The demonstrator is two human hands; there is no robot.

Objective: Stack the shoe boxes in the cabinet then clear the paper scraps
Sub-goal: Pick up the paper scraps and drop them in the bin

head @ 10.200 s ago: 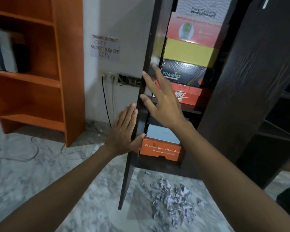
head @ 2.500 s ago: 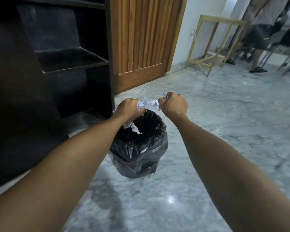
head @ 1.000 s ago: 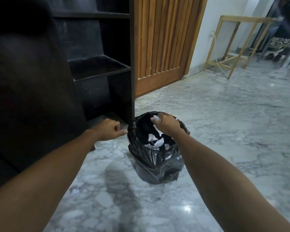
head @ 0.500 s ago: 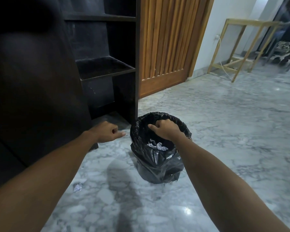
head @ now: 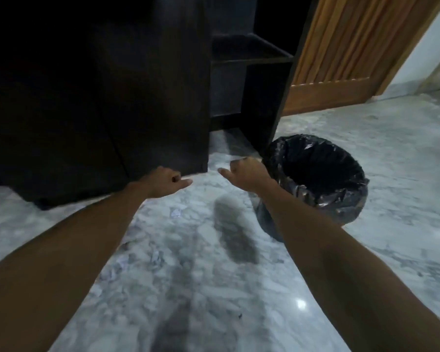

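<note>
The marble floor (head: 404, 158) has one paper scrap (head: 175, 212) left. Left hand (head: 163, 182) and right hand (head: 247, 174) are loosely curled and empty. The scrap blends in, so it might get missed.

At upper left we see the cabinet (head: 148, 97) standing on the floor (head: 188, 288), the bin (head: 315, 179) just right of it, the door (head: 353, 47) behind at upper right.

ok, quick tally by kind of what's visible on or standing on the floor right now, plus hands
Hands: 2, left hand and right hand, both loosely curled and holding nothing
Bins with black liner: 1, bin
Dark cabinets: 1, cabinet
Clearly separate paper scraps on the floor: 1, scrap; the paler patches nearer the camera are too blurred to count
Total: 5
</note>
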